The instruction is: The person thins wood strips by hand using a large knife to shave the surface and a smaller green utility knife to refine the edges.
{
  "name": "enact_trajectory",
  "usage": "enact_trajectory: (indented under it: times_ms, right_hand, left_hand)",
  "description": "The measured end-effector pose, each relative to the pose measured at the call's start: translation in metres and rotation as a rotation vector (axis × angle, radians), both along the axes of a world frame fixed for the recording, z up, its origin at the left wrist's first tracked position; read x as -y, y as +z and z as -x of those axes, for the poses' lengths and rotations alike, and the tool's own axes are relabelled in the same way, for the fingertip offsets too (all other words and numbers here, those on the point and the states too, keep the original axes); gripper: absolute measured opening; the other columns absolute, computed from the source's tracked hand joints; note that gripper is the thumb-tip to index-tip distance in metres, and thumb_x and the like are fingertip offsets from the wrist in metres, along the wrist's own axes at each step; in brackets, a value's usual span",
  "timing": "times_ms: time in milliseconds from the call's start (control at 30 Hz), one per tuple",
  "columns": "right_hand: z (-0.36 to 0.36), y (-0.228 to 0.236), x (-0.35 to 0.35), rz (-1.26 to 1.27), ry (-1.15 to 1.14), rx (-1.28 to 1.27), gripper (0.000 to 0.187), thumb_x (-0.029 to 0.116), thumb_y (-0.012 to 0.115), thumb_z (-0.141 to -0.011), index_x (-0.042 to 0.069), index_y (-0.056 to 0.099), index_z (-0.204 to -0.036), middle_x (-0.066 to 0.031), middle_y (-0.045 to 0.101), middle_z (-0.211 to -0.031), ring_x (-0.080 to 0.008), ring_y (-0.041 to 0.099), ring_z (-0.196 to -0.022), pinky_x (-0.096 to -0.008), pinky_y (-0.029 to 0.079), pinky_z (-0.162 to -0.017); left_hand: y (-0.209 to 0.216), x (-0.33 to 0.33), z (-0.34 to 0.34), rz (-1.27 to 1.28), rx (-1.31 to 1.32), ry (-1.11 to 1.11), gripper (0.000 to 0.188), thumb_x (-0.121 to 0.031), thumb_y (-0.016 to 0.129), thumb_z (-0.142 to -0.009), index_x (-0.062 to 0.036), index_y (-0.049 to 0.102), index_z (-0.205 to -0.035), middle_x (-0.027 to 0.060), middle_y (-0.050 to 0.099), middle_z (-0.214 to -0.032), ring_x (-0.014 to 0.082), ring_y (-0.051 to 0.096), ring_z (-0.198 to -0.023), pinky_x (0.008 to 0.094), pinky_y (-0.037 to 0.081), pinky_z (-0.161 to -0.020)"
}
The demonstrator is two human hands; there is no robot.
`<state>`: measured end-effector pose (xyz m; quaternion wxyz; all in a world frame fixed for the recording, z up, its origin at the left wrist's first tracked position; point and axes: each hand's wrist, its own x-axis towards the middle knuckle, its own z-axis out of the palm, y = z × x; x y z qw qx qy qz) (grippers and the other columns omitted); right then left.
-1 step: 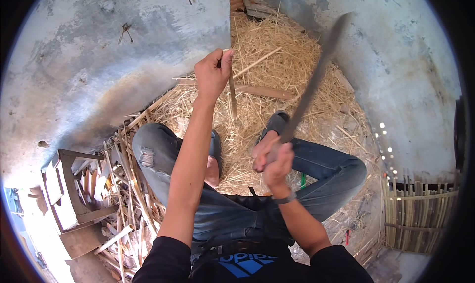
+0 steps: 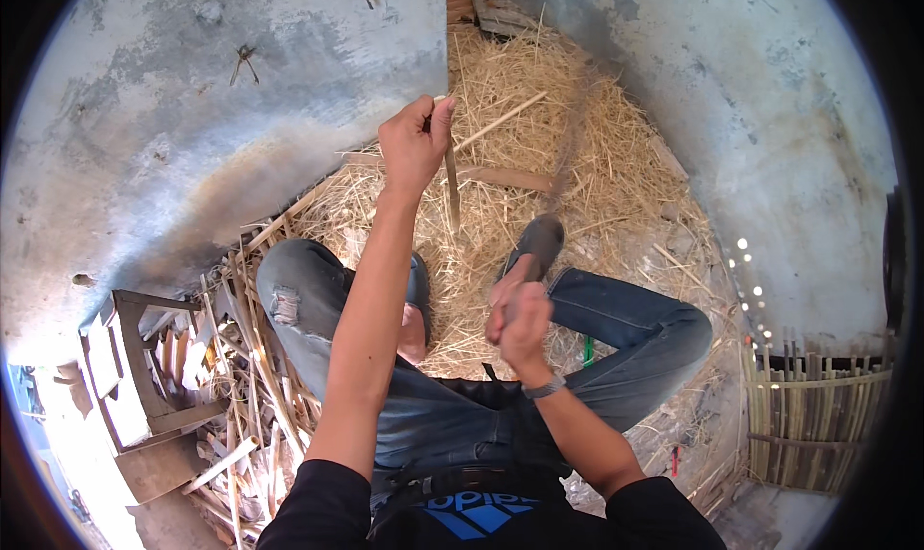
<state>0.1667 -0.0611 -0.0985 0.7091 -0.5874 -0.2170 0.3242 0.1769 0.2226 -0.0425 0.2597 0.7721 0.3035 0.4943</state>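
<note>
Head view: person sits low, w/ knees bent apart. The L hand (image 2: 416,146) is stretched forward, its fingers closed around the top of a thin stick (image 2: 452,189). This stick stands almost upright, approx. in the middle of the view, w/ its lower end over the straw (image 2: 616,155); I cannot tell if the tip touches the ground. The R hand (image 2: 526,329) is nearer to the body, in a tight fist around the handle of a long knife. The blade (image 2: 568,151) is v. blurred, points up and away from the person, and lies to the right of the stick, apart from it. A watch (image 2: 547,387) is on the R wrist.

Just behind the held stick, a pale stick (image 2: 505,120) lies slanted on the straw, and a flat wood piece (image 2: 515,178) lies near it. Below the blade is the R shoe (image 2: 545,237); the L shoe (image 2: 420,282) is btw. the L forearm and the R foot. Jeans (image 2: 626,309) are dark blue, w/ a torn patch at the L knee.

On the left side, split wood (image 2: 252,358) is heaped beside a wooden frame (image 2: 183,418), close to the grey wall (image 2: 289,78). On the right side, a slatted basket or fence (image 2: 818,425) (cannot tell which) stands by the other wall (image 2: 780,117).
</note>
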Motion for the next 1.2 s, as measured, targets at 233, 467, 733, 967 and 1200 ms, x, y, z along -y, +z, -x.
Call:
enact_trajectory:
  times_ms: [233,467,733,967,1200]
  right_hand:
    - [-0.022,-0.035,-0.004,0.554,0.332,-0.518,0.061,0.064,0.047,-0.099,0.007,0.049,-0.076,-0.0016,0.041,-0.053,-0.0147,0.041,-0.039,-0.0324,0.037,-0.038]
    - [-0.070,-0.048,0.018,0.001,0.707,-1.481,0.061,0.071,0.046,-0.095,0.012,0.046,-0.078,0.0020,0.035,-0.052,-0.0130,0.036,-0.038,-0.0304,0.034,-0.038]
    - [-0.046,0.060,-0.016,0.069,0.071,-0.467,0.061,0.066,0.039,-0.101,0.008,0.048,-0.085,-0.0007,0.040,-0.053,-0.0125,0.043,-0.041,-0.0273,0.039,-0.040]
    - [0.002,0.010,-0.005,0.023,-0.045,0.022,0.057,0.058,0.039,-0.104,0.005,0.050,-0.086,-0.0039,0.045,-0.055,-0.0146,0.043,-0.041,-0.0297,0.039,-0.039]
    - [0.011,-0.045,0.010,0.604,0.280,-0.727,0.063,0.070,0.047,-0.095,0.008,0.049,-0.081,-0.0006,0.039,-0.053,-0.0148,0.040,-0.039,-0.0322,0.037,-0.038]
  left_hand:
    - [0.007,-0.004,-0.008,-0.057,0.038,-0.051,0.041,-0.038,0.070,-0.094,-0.0036,0.064,-0.074,0.0115,0.054,-0.057,0.0232,0.046,-0.048,0.0330,0.041,-0.049]
    - [0.006,0.011,-0.012,0.006,0.077,-0.071,0.043,-0.038,0.071,-0.093,-0.0030,0.059,-0.071,0.0108,0.052,-0.056,0.0239,0.045,-0.047,0.0348,0.039,-0.048]
    - [0.006,0.006,-0.005,-0.018,0.110,-0.062,0.045,-0.037,0.072,-0.093,-0.0020,0.057,-0.070,0.0115,0.051,-0.055,0.0226,0.042,-0.047,0.0342,0.038,-0.047]
    - [0.003,0.004,-0.006,-0.054,0.098,-0.019,0.044,-0.034,0.071,-0.094,-0.0018,0.056,-0.069,0.0129,0.052,-0.056,0.0228,0.044,-0.047,0.0340,0.039,-0.047]
    - [0.008,0.025,-0.007,-0.131,0.044,-0.089,0.040,-0.033,0.070,-0.094,-0.0029,0.056,-0.071,0.0141,0.052,-0.060,0.0299,0.050,-0.051,0.0375,0.040,-0.051]
